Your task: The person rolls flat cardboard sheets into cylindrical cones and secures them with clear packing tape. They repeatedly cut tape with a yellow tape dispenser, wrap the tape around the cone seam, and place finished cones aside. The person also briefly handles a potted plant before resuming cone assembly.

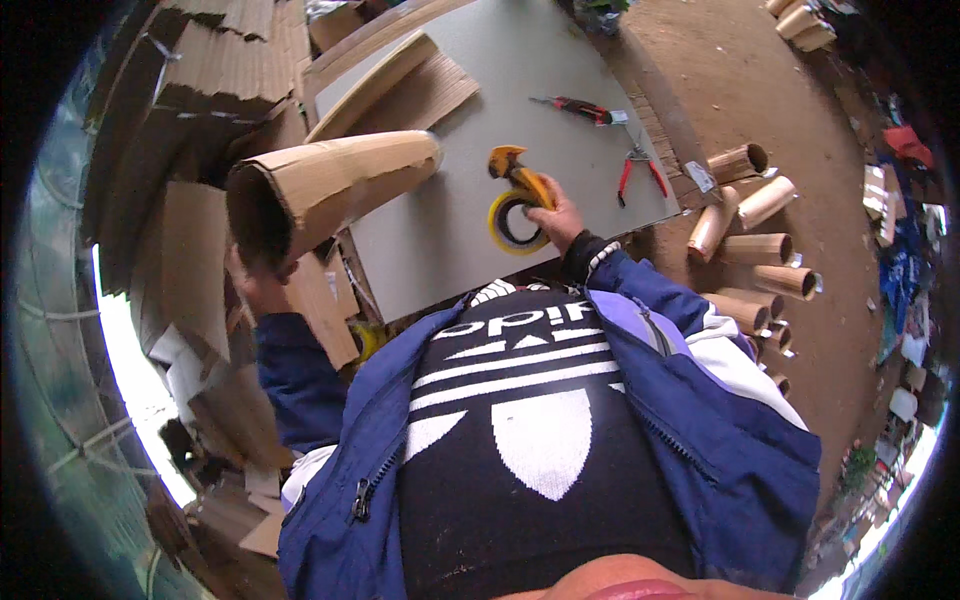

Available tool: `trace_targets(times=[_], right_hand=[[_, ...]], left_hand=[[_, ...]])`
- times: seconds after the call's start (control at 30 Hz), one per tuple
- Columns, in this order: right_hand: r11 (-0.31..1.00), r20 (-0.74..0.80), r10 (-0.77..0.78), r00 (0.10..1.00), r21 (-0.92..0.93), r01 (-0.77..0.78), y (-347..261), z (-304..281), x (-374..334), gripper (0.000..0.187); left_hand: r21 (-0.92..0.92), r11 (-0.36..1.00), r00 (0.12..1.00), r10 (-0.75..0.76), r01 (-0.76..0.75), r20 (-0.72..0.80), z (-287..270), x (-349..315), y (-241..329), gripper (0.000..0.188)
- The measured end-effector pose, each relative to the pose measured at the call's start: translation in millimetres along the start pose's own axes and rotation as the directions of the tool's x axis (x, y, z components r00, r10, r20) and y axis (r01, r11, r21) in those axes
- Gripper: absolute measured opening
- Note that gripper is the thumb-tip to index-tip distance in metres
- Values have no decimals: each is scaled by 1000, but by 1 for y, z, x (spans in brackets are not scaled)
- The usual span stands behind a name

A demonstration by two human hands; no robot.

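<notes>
A rolled cardboard tube point(350, 178) slants across the left side of the grey table point(420, 255), its wide mouth toward me on the left. My left hand point(265, 285) is at the underside of that mouth, its fingers closed on the tube's edge and partly hidden by it. In my right hand point(558, 218) is a yellow tape dispenser point(518, 180) with a roll of tape, held over the table's near middle. The dispenser is apart from the tube.
A curved cardboard sheet point(410, 95) lies at the table's far left. Toward the right are a red-and-black handled tool point(582, 109) and red-handled pliers point(638, 172). Several finished-looking tubes point(757, 247) lie on the ground at right; stacked cardboard point(225, 65) stands at left.
</notes>
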State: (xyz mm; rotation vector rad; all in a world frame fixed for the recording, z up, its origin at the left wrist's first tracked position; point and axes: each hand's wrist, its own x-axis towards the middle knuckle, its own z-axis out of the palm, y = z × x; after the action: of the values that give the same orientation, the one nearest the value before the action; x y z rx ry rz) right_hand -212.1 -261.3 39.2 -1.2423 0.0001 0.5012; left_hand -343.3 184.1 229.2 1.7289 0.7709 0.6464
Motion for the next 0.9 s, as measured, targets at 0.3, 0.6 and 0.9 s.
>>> trace_targets(times=[0.3,0.6,0.9], right_hand=[[762,-402,166,900,-527,-376,71,-112,80,80],[10,-358,-96,929,-933,-359,-19,-193,162,29],[-210,-158,-9,987,-965,-156,-50,-251,236,24]], left_hand=[[-71,967,869,251,-245,426,55,106,66,35],[41,971,656,128,-236,744,122,80,164,38],[170,974,910,66,-147,408,156,50,166,37]])
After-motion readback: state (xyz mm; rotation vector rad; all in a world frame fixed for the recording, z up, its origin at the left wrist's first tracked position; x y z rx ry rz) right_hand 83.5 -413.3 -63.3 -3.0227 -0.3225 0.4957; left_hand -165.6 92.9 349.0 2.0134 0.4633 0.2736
